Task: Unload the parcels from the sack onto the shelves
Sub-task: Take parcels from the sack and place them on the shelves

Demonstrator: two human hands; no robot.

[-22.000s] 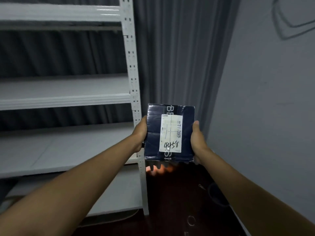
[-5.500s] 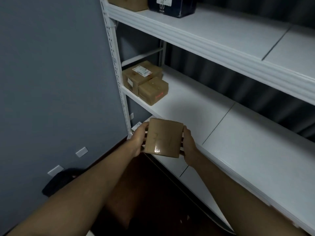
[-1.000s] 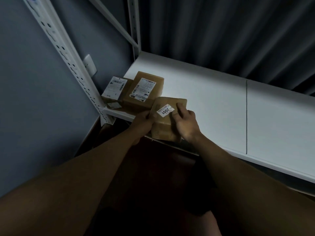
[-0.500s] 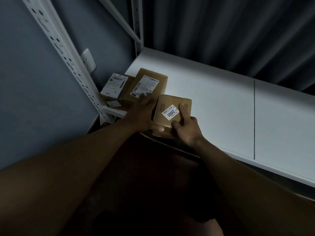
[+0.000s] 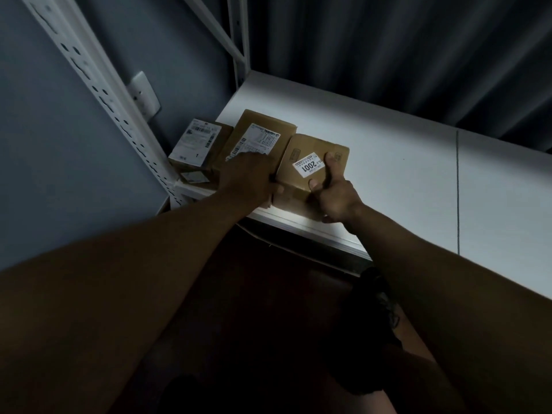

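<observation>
Already the small brown cardboard parcel labelled 2001 [image 5: 310, 171] was set at the white shelf [image 5: 388, 174] front edge, touching the larger brown labelled parcel [image 5: 257, 138] leftward, gripped by the right hand [image 5: 334, 195], steadied by the left hand [image 5: 248, 180], its grip hidden.

A grey wall [image 5: 59, 121] fills the left of the scene, with a white socket plate [image 5: 143, 95] fixed to it beside the perforated upright. Dark pleated curtain [image 5: 403, 55] hangs across the far side. Below, near the camera, lies a dark reddish-brown floor [image 5: 268, 294], with a black shoe [image 5: 373, 324] on it at right.
</observation>
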